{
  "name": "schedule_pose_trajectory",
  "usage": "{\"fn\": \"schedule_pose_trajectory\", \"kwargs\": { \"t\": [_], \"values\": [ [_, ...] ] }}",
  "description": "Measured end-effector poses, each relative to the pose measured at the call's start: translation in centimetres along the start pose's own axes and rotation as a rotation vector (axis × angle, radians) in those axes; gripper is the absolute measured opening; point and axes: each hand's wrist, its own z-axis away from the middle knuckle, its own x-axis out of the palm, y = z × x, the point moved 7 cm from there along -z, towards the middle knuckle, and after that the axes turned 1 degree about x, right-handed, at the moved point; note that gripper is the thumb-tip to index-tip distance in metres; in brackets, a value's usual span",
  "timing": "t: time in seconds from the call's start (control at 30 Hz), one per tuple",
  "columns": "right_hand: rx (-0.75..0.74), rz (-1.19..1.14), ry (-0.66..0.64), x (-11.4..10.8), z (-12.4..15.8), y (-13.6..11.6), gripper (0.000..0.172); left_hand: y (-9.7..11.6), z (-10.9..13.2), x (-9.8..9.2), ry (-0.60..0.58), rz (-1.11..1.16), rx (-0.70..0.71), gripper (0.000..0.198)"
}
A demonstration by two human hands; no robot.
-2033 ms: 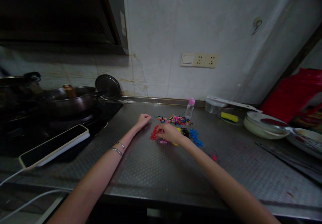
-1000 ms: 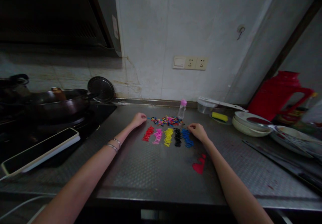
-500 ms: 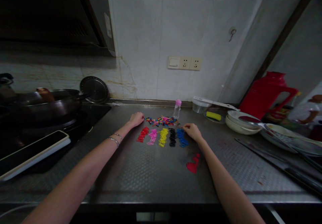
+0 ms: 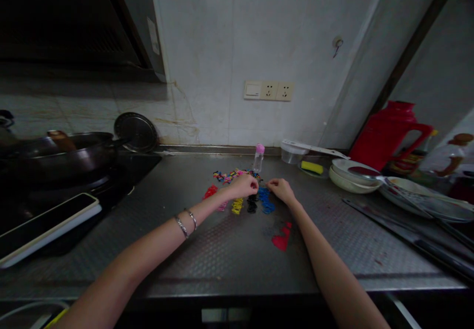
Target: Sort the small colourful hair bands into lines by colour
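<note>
Small coloured rubber bands lie on the metal counter in a mixed pile (image 4: 231, 174) and in separate colour groups. My left hand (image 4: 245, 185), fingers pinched, is over the top of the black bands (image 4: 252, 204); anything between its fingertips is too small to see. Its wrist and forearm partly cover the red bands (image 4: 210, 191), the pink bands (image 4: 222, 206) and the yellow bands (image 4: 237, 206). My right hand (image 4: 281, 191) rests just right of the blue bands (image 4: 265, 201), thumb and finger together; what they hold, if anything, cannot be made out.
Behind the pile stands a small clear bottle with a pink cap (image 4: 258, 158). A plastic tub (image 4: 292, 154), yellow sponge (image 4: 312, 167), bowls (image 4: 351, 181) and red thermos (image 4: 387, 136) are to the right. A red patch (image 4: 282, 240) marks the counter. Pan (image 4: 66, 156) and stove sit left.
My left hand has moved right, from the left end of the mixed pile to above the black bands. My right hand stays beside the blue bands. The view has shifted slightly.
</note>
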Motion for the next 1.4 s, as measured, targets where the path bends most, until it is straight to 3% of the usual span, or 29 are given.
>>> {"fn": "schedule_pose_trajectory", "kwargs": {
  "t": [0.2,0.43,0.57,0.7,0.93,1.03,1.17,1.4],
  "values": [
    [-0.024,-0.029,0.005,0.1,-0.3,0.2,0.029,2.9,0.2,2.4,-0.097,-0.063,0.025,0.022],
    [-0.025,-0.036,0.005,0.1,-0.4,0.2,0.028,3.0,0.2,3.0,-0.117,-0.034,0.016,0.022],
    [-0.023,-0.025,0.003,0.2,-0.5,0.3,0.03,2.1,0.4,1.8,-0.05,0.012,-0.007,0.024],
    [-0.022,-0.015,0.0,0.2,-0.5,0.4,0.03,-1.2,1.3,-0.5,0.054,0.125,-0.034,0.025],
    [-0.017,0.012,-0.016,0.2,-0.2,0.1,0.027,-13.8,6.1,-4.9,0.371,0.343,-0.397,0.025],
    [-0.016,0.04,-0.028,0.1,0.0,-0.4,0.027,-17.6,9.0,-5.8,0.51,0.446,-0.573,0.024],
    [-0.028,0.154,-0.03,-0.2,0.3,-1.2,0.027,-19.1,11.2,-5.3,0.573,0.607,-0.753,0.032],
    [-0.039,0.294,0.025,-0.8,0.5,-2.7,0.03,-18.8,11.1,-4.9,0.584,0.568,-0.695,0.029]
  ]
}}
